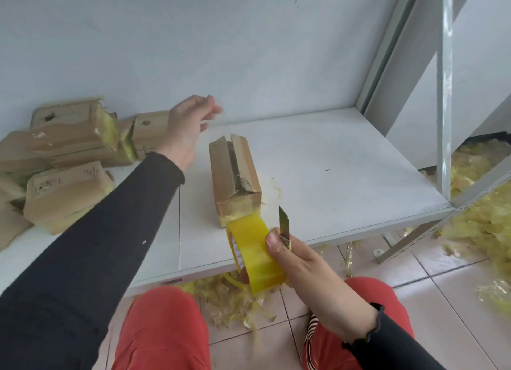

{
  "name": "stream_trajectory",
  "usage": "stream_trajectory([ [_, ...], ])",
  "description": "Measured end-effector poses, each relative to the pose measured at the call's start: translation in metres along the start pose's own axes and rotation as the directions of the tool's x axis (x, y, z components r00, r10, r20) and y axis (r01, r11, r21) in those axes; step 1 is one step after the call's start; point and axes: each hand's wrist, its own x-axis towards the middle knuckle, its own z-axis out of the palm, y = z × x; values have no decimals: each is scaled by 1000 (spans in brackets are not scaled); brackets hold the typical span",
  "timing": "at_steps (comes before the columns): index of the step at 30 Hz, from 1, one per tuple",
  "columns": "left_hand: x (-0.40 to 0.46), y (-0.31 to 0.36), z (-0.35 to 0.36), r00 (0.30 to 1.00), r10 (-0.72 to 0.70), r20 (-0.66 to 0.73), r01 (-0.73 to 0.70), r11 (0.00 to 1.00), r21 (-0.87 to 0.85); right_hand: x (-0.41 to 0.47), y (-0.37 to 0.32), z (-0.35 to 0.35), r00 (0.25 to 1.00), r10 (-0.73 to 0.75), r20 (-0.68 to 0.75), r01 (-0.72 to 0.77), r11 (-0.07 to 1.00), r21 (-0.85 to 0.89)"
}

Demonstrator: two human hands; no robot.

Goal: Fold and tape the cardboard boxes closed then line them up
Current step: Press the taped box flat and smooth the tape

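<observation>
A long cardboard box (235,176) lies on the white table (331,162), its top flaps partly open and old yellow tape on its near end. My right hand (301,261) grips a yellow tape roll (255,255) together with a cutter blade (284,221) that points up, just in front of the box's near end. My left hand (188,129) hovers with fingers relaxed above the table, to the left of and behind the box, holding nothing. A pile of several cardboard boxes (69,159) lies at the left.
The wall stands close behind the table. A grey metal shelf post (445,93) rises at the right edge. Heaps of crumpled yellow tape scraps (484,212) cover the tiled floor at the right and under the table's front edge. My red-trousered knees (166,331) are below.
</observation>
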Motion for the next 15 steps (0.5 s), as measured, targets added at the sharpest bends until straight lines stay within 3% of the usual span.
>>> stream_trajectory([
  [4,33,-33,6,996,43,78,-48,997,66,11,-10,1,998,-45,-36,51,979,196],
  [9,55,-71,14,982,26,188,-64,979,196,30,-13,7,996,-45,-81,57,986,155],
  [15,63,-99,21,993,59,107,-84,964,254,42,-3,1,992,-31,-122,49,987,150],
])
